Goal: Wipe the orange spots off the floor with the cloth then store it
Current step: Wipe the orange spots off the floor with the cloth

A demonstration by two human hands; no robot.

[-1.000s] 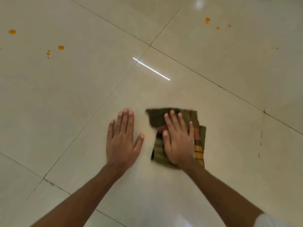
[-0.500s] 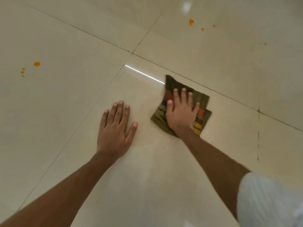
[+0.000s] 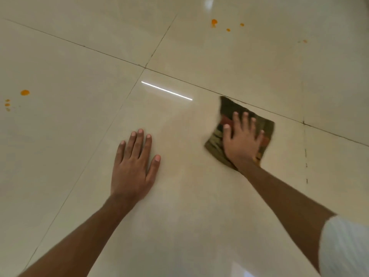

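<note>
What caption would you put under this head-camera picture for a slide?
Right hand presses a folded cloth on the tiled floor; left hand braces flat; orange spots remain.

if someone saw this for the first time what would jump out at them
Likely the right hand first, pressed flat on a dark checked cloth on the pale glossy floor, right of centre. The left hand lies spread flat on the bare tile beside it. Then the orange spots: a cluster at the far left and another at the top right, both apart from the cloth.
</note>
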